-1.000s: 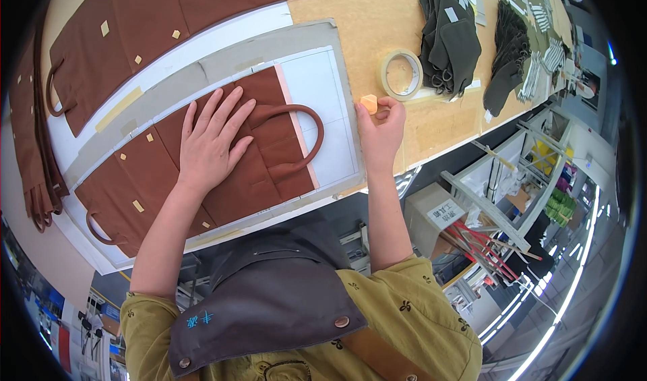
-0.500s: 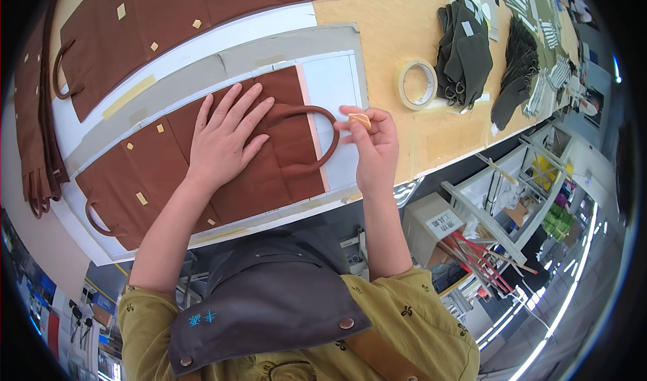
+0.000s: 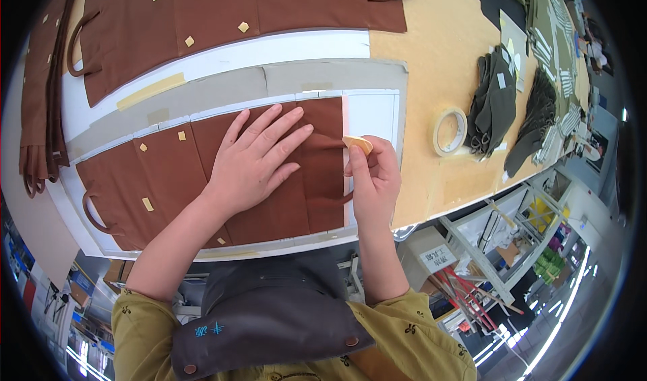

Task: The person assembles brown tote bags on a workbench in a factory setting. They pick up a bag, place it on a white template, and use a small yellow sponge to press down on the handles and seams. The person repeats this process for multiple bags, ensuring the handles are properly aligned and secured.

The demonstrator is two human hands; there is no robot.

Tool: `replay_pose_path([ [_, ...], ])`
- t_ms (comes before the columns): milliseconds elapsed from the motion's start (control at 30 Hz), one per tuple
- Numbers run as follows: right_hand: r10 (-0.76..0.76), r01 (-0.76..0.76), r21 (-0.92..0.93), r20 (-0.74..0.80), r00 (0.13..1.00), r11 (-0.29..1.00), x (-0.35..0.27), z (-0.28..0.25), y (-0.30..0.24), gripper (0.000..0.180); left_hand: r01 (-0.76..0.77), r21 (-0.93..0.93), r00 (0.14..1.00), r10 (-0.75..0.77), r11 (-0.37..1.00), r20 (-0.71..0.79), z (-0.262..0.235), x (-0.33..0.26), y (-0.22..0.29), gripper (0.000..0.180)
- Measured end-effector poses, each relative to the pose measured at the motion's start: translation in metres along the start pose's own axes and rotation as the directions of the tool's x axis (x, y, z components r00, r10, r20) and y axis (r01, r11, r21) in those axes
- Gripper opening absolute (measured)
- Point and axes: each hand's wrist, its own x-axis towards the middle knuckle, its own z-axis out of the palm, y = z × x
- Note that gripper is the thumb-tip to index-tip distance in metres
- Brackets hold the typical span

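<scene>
A brown fabric or leather-like panel (image 3: 276, 212) lies flat on a white template board (image 3: 377, 114) with grey borders. My left hand (image 3: 253, 158) rests flat on it, fingers spread. At the panel's right edge, by a pale pink strip (image 3: 346, 212), my right hand (image 3: 374, 179) is closed in a pinch. Between its thumb and fingers is a small flat tan piece (image 3: 358, 144), like tailor's chalk, its thin edge pointing at the panel. A looped brown handle (image 3: 347, 197) is mostly hidden behind this hand. Another loop (image 3: 94, 214) sticks out at the panel's left end.
Beyond the board lies a second brown panel (image 3: 216, 13) with small pale tabs. More brown pieces (image 3: 44, 104) hang in a stack at far left. Rightward are a tape roll (image 3: 449, 131), dark grey cut pieces (image 3: 490, 101) and striped strips. A metal rack (image 3: 478, 253) stands below the table edge.
My right hand has moved in toward the panel's right edge with the tan piece, covering most of the handle loop. The whole view has shifted. My left hand stays on the panel.
</scene>
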Motion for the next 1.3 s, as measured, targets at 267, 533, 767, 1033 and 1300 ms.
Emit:
replay_pose_path([
  [267,-0.139,0.128,-0.212,-0.038,0.99,0.969,0.022,0.024,0.004,0.012,-0.09,0.067,0.987,0.098,0.994,-0.13,-0.001,0.015,-0.011,0.052],
  [533,-0.344,0.329,-0.356,0.022,0.939,0.875,0.042,0.036,0.009,0.012,-0.127,0.08,0.988,0.133,0.989,-0.073,0.005,0.018,-0.018,0.048],
  [767,-0.304,0.271,-0.338,-0.05,0.951,0.901,0.04,0.037,0.021,0.016,-0.125,0.232,0.991,0.132,0.965,-0.013,0.006,0.02,-0.016,0.052],
  [1033,-0.304,0.234,-0.401,-0.121,0.945,0.886,0.034,0.022,0.024,0.029,-0.08,0.253,0.996,0.086,0.964,-0.011,0.004,0.026,-0.013,0.058],
  [1300,-0.363,0.306,-0.381,-0.086,0.928,0.873,0.028,0.011,0.034,0.034,-0.086,0.249,0.996,0.092,0.965,-0.013,0.004,0.028,-0.013,0.058],
])
